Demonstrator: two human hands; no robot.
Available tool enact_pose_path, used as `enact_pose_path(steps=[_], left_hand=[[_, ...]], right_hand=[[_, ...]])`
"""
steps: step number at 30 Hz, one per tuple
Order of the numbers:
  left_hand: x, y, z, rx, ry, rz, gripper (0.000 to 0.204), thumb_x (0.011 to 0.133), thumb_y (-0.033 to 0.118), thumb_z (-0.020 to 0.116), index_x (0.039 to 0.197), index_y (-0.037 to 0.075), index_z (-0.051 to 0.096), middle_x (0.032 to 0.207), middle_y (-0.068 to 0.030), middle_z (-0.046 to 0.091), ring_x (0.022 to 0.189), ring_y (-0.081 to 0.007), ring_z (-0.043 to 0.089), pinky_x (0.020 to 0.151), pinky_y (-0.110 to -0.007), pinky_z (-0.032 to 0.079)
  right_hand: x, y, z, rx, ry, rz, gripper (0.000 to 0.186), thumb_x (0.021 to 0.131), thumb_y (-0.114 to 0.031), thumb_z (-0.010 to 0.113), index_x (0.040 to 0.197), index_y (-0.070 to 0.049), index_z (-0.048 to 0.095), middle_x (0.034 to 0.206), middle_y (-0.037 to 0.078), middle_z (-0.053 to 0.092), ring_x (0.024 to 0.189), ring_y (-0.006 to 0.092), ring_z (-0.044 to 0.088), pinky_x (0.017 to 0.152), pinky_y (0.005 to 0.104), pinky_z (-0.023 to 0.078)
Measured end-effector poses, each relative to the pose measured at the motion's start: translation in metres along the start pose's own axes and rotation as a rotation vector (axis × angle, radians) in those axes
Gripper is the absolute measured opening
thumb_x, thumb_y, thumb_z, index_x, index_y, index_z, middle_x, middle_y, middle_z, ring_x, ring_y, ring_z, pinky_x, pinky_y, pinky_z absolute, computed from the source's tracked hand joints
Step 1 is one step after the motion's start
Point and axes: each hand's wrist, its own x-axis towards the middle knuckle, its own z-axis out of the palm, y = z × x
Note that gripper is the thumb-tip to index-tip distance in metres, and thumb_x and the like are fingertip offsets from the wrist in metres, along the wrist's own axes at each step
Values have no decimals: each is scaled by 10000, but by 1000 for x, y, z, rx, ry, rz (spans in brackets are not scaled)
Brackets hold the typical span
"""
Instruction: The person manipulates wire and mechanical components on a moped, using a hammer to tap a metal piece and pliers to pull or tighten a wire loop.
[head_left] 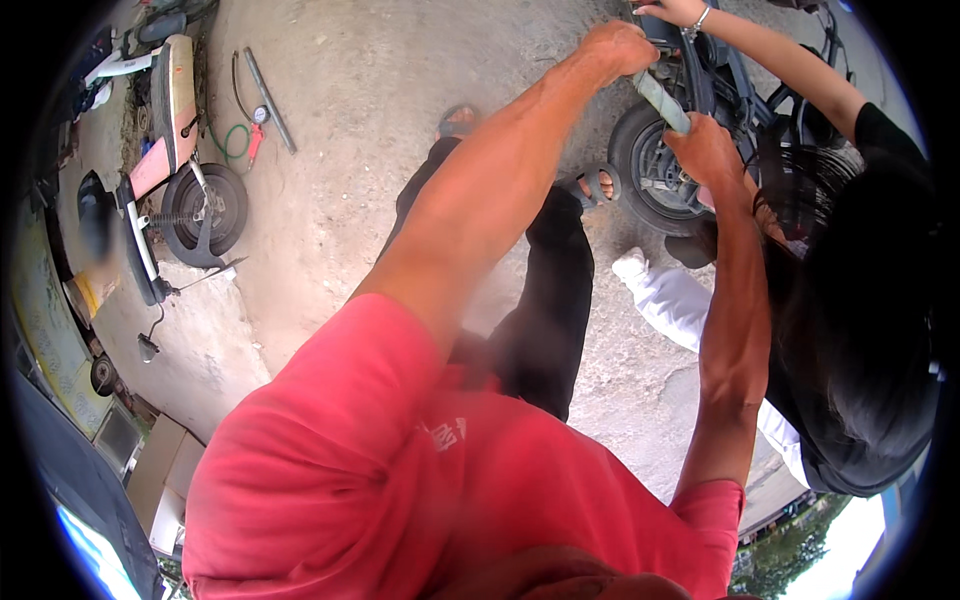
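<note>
Gripping a pale rod (662, 102) in left hand (622, 50) and right hand (706, 148), near a dark wheel (656, 176); apparently bracing or turning 2-handed, next calling for steady, even pressure

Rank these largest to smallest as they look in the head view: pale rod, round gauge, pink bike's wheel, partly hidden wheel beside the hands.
1. Partly hidden wheel
2. Pink bike's wheel
3. Pale rod
4. Round gauge

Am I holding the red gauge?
No, your left hand and right hand grip the pale rod; the gauge lies on the ground.
</note>
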Motion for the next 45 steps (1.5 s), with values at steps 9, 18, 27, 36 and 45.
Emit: enact_pose_path(steps=[9, 18, 27, 36, 45], left_hand=[[6, -5, 3, 1, -72, 55, 419, 848, 389, 655, 1123, 81, 725, 905, -126, 722, 850, -252, 691, 752, -413, 537], [2, -29, -9, 8, -156, 49, 355, 858, 364, 639, 1010, 54, 722, 998, -185, 722, 970, -364, 680, 849, -441, 528], [13, -55, -30, 96, -376, -41, 351, 837, 360, 658, 1016, 65, 721, 992, -177, 725, 973, -362, 682, 836, -452, 526], [26, -101, -48, 97, -414, -69, 367, 849, 375, 699, 1032, 58, 696, 1052, -184, 705, 1014, -365, 665, 854, -456, 516], [56, -171, -70, 323, -275, 203, 272, 860, 316, 688, 939, 56, 678, 964, -189, 678, 951, -405, 637, 800, -488, 508]], right_hand=[[8, 11, 15, -19, -41, -118, 379, 815, -317, 693, 1024, -1, 679, 881, 236, 688, 862, 406, 670, 813, 455, 525], [-5, -40, 3, 169, -147, 118, 429, 850, -400, 662, 1038, -17, 711, 963, 269, 701, 960, 445, 675, 846, 500, 525], [8, -70, 35, 384, -347, 247, 453, 846, -453, 686, 1055, -53, 723, 950, 246, 715, 969, 427, 680, 850, 501, 515], [20, -89, 119, 538, -329, 303, 483, 822, -379, 708, 1156, -33, 657, 1055, 240, 694, 1017, 418, 667, 884, 481, 514], [39, -131, 158, 598, -174, 204, 529, 820, -247, 695, 1308, -70, 597, 1177, 211, 670, 1127, 405, 619, 971, 444, 482]])
